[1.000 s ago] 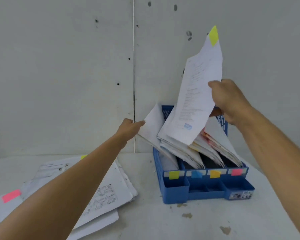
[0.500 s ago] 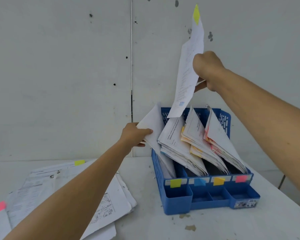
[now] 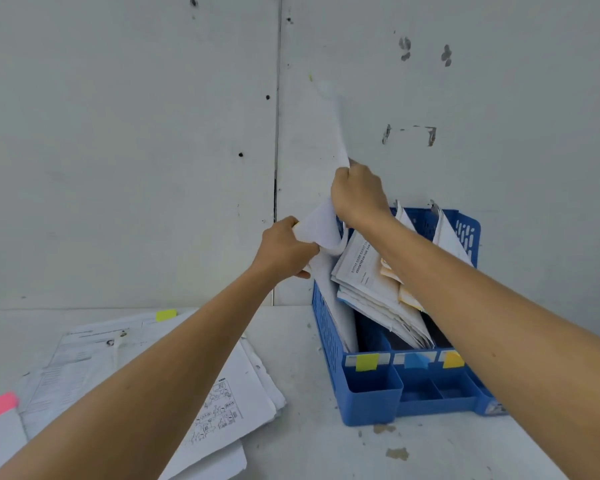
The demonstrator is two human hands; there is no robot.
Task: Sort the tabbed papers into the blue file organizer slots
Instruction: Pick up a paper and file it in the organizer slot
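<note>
Right hand (image 3: 359, 197) clenches a tall white paper sheet (image 3: 336, 140) upright, directly over the blue plastic file organizer's (image 3: 326, 327) leftmost slot. Left hand (image 3: 284, 249), just beside, grasps that slot's white papers (image 3: 333, 299) aside.

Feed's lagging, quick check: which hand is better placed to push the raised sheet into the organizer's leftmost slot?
Right: the right hand grips the sheet above that slot; the left hand holds filed papers aside.

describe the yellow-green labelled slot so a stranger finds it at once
Find the blue file organizer against the wall, right of the loose paper pile. Its front carries coloured labels. The slot is the leftmost, behind the yellow-green label; neighbours carry a blue label and an orange label.
</note>
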